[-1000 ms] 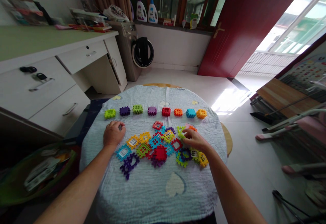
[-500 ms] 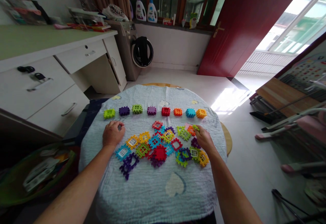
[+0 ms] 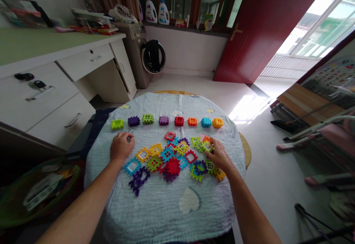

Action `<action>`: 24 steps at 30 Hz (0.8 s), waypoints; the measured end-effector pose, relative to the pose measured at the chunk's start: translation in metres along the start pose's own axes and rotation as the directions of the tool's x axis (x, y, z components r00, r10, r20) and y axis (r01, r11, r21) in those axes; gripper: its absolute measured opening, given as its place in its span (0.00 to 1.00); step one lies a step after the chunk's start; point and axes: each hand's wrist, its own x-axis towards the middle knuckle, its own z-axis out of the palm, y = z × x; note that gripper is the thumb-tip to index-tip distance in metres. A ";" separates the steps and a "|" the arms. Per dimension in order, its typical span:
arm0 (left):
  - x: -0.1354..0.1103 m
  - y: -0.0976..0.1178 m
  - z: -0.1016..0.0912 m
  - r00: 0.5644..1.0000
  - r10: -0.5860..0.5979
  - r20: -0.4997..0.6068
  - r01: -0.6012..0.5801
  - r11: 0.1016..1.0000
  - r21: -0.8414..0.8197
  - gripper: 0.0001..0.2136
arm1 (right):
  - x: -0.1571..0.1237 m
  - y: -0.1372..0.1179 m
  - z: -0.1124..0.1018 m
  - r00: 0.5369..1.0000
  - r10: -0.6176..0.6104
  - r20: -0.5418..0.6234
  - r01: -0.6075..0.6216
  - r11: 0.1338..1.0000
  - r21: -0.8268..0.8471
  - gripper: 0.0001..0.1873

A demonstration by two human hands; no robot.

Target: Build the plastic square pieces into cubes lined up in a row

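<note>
My left hand (image 3: 121, 146) rests on the cloth left of the loose pieces, its fingers curled in and nothing visible in them. With my right hand (image 3: 219, 153) I grip a lime-green window building block (image 3: 207, 146) by its edge at the right end of the heap. Close to it are an orange piece (image 3: 206, 139) and another green piece (image 3: 196, 143). The heap of flat, toothed pieces spreads across the middle, including a solid red one (image 3: 173, 166), a yellow window piece (image 3: 142, 155) and purple pieces (image 3: 139, 179) at the left.
Behind the heap stands a row of assembled block cubes, from lime green (image 3: 117, 124) through red (image 3: 179, 121) to yellow (image 3: 217, 122). A pale blue cloth (image 3: 155, 214) covers the round table. A basket (image 3: 52, 188) stands at the lower left, and a desk (image 3: 55, 48) beyond.
My right hand has moved slightly left and turned, bringing the green window block flat above the neighbouring pieces. My left hand stays in place. The whole view has shifted a little.
</note>
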 end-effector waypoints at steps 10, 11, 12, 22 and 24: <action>0.000 -0.002 0.001 1.000 0.011 -0.003 -0.011 1.000 -0.007 0.08 | -0.022 0.015 -0.033 0.988 0.152 -0.039 -0.146 0.981 0.127 0.18; 0.000 -0.002 0.001 1.000 0.010 -0.002 -0.010 1.000 -0.008 0.08 | -0.027 0.014 -0.036 0.989 0.145 -0.015 -0.142 0.983 0.115 0.17; 0.000 -0.002 0.001 1.000 0.008 0.000 -0.008 1.000 -0.007 0.08 | -0.032 0.013 -0.039 0.993 0.116 0.020 -0.117 0.988 0.096 0.17; 0.001 -0.002 0.002 1.000 0.021 0.001 -0.021 1.000 0.006 0.07 | -0.061 -0.023 -0.031 0.968 -0.010 0.250 0.051 0.986 -0.162 0.29; 0.001 -0.002 0.002 1.000 0.018 0.002 -0.018 1.000 0.011 0.07 | -0.061 -0.024 -0.031 0.974 -0.016 0.227 0.055 0.985 -0.165 0.25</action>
